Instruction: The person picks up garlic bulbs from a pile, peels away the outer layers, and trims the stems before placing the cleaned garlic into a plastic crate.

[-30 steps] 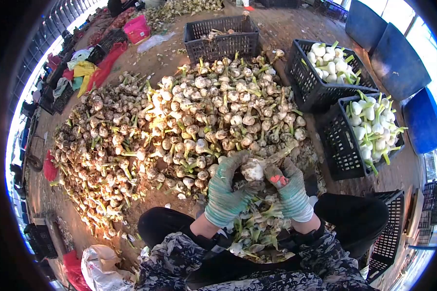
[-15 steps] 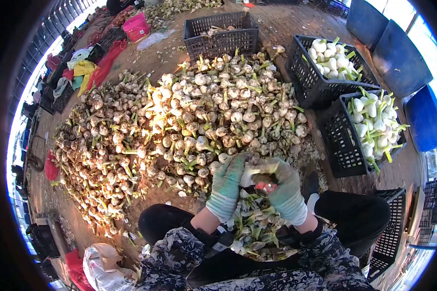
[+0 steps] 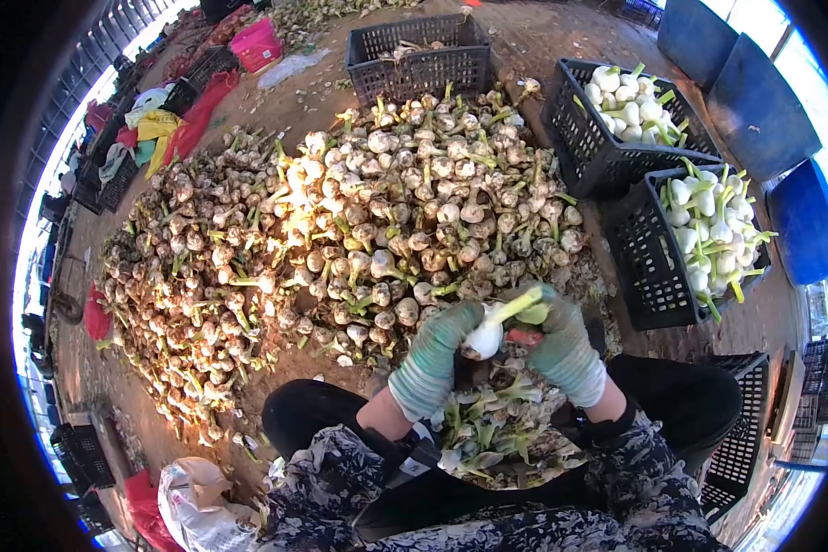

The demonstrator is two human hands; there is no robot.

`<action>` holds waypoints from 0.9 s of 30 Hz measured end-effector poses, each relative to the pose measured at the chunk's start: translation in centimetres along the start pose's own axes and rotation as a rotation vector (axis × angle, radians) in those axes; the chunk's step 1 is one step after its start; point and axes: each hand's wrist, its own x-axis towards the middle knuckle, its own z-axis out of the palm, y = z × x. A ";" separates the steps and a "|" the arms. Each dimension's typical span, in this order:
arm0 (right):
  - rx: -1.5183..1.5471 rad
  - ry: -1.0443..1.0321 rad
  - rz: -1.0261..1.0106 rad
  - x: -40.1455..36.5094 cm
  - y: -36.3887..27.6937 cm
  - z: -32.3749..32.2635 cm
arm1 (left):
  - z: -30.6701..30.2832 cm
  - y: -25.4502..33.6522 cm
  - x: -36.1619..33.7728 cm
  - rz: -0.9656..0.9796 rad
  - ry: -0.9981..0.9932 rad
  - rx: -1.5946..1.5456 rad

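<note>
A garlic bulb (image 3: 486, 341), white with a green stem pointing up and right, is between my gloved hands. My left hand (image 3: 435, 361) is closed around the bulb's left side. My right hand (image 3: 564, 348) has its fingers curled at the green stem and a loose strip of leaf. A small red tool (image 3: 524, 338) shows in that same hand; most of it is hidden by the glove. Beneath my hands, between my legs, lies a heap of peeled-off garlic skins and leaves (image 3: 497, 428).
A wide pile of unpeeled garlic (image 3: 405, 212) spreads ahead and left. Two black crates, one farther (image 3: 575, 152) and one nearer (image 3: 644, 267), hold clean white garlic at right. Another black crate (image 3: 419, 74) stands behind the pile. A white sack (image 3: 193, 515) lies at lower left.
The bulb has turned so its white side and green stem show, and a strip of leaf hangs loose. My right hand has shifted slightly right, away from my left.
</note>
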 end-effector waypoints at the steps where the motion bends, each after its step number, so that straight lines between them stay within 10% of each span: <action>1: 0.312 -0.067 0.221 -0.3 0.9 0.0 | 0.0 0.3 0.1 -0.064 0.033 0.116; 6: 0.666 0.000 0.373 -0.9 0.8 -0.2 | -1.7 -1.5 2.9 -0.050 -0.138 -0.144; 8: 0.937 0.209 0.484 -0.3 -1.8 0.0 | -3.2 -3.4 4.8 0.390 -0.109 -0.108; 12: 0.341 0.255 0.268 -1.4 -2.5 1.5 | 0.1 -1.4 0.8 0.657 0.127 0.271; 16: 0.731 0.375 0.410 -0.7 -2.2 0.4 | 1.6 2.9 -0.5 0.083 -0.024 -0.165; 19: 0.956 0.393 0.410 -1.2 -2.8 1.1 | 0.6 -1.3 0.9 0.635 -0.043 0.286; 25: 0.422 0.094 0.227 -1.8 -3.4 0.0 | -0.9 0.7 -0.6 0.296 -0.053 0.292; 27: 1.075 0.124 0.635 -0.8 -3.9 -1.6 | -0.8 0.8 -1.0 0.220 -0.085 0.137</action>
